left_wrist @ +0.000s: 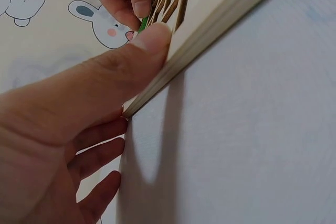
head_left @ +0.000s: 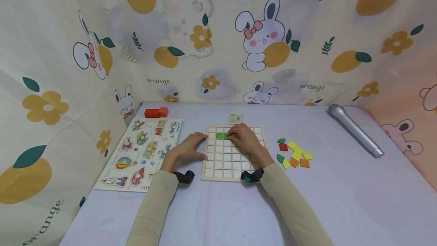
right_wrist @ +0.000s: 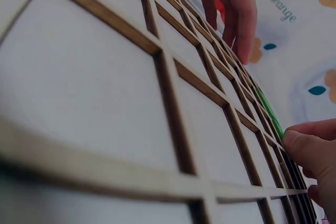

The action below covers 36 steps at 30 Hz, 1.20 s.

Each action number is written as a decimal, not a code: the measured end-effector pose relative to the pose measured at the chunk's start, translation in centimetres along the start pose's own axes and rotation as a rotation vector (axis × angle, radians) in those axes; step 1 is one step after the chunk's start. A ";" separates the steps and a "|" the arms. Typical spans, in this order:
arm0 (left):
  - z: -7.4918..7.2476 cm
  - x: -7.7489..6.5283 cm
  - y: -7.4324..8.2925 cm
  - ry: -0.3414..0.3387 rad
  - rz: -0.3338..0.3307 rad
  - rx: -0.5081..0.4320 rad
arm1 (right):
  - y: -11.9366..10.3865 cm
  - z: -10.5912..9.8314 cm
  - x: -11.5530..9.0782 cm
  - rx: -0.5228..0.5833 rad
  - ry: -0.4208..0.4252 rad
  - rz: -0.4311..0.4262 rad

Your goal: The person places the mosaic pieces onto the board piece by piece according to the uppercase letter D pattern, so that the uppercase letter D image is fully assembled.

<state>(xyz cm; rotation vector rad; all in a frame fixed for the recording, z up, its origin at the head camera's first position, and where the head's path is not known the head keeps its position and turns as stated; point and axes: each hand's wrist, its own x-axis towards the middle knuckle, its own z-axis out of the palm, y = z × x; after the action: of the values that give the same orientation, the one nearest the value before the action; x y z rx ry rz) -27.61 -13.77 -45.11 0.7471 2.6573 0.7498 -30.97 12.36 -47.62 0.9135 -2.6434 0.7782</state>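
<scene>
A wooden grid board (head_left: 222, 179) with square cells lies flat in front of me. Green tile (head_left: 220, 135) fills a cell in its upper left part, with more green beside it at my right fingertips. My right hand (head_left: 246, 139) reaches over the board and pinches a green tile there between thumb and index finger, its far side hidden by the fingers. In the left wrist view, my left hand (left_wrist: 89, 98) rests its thumb on the board's edge, while the other fingers extend loosely along the side.
Loose yellow, orange, red and green pieces (head_left: 297, 150) lie right of the board. A picture puzzle board (head_left: 155, 124) is on the left, with red and orange blocks (head_left: 152, 113) behind it. A small patterned card (head_left: 241, 118) sits behind the grid; a silver microphone (head_left: 355, 130) lies far right.
</scene>
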 end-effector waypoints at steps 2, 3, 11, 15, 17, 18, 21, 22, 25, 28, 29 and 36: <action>0.0 0.0 0.1 0.003 -0.006 -0.005 | 0.1 -0.1 -0.1 -0.025 -0.001 -0.037; -0.1 -0.1 0.2 0.002 -0.009 -0.007 | 0.2 -0.1 -0.1 -0.033 0.000 -0.055; -0.1 -0.1 0.2 0.004 -0.016 0.004 | 0.5 -0.5 -0.6 0.002 0.000 -0.066; 0.0 -0.1 0.3 0.011 -0.004 0.007 | 1.0 -1.3 -1.2 0.080 0.027 -0.031; 0.1 -0.1 0.2 0.011 0.004 0.011 | 1.2 -2.0 -1.6 0.114 0.035 -0.025; 0.1 -0.1 0.2 0.012 0.008 0.012 | 1.3 -2.4 -1.9 0.128 0.037 -0.019; 0.1 -0.1 0.2 0.013 0.013 0.014 | 1.8 -3.8 -2.7 0.149 0.046 -0.015; 0.1 -0.1 0.2 0.015 0.013 0.015 | 2.0 -4.3 -3.0 0.150 0.049 -0.018; 0.1 -0.1 0.3 0.017 0.007 0.013 | 2.6 -5.8 -4.3 0.145 0.061 -0.009; 0.0 -0.1 0.3 0.017 -0.004 0.013 | 3.1 -7.5 -5.8 0.117 0.058 0.051; 0.0 -0.1 0.3 0.016 -0.007 0.012 | 3.3 -8.0 -6.4 0.110 0.053 0.077; 0.2 0.0 0.2 0.018 -0.017 0.018 | 4.7 -10.8 -9.6 0.061 -0.013 0.253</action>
<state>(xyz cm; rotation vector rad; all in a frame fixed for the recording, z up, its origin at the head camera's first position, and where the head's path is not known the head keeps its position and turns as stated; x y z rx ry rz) -27.48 -13.54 -45.23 0.7242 2.6869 0.7318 -25.91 26.33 -44.20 0.6060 -2.7956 0.9162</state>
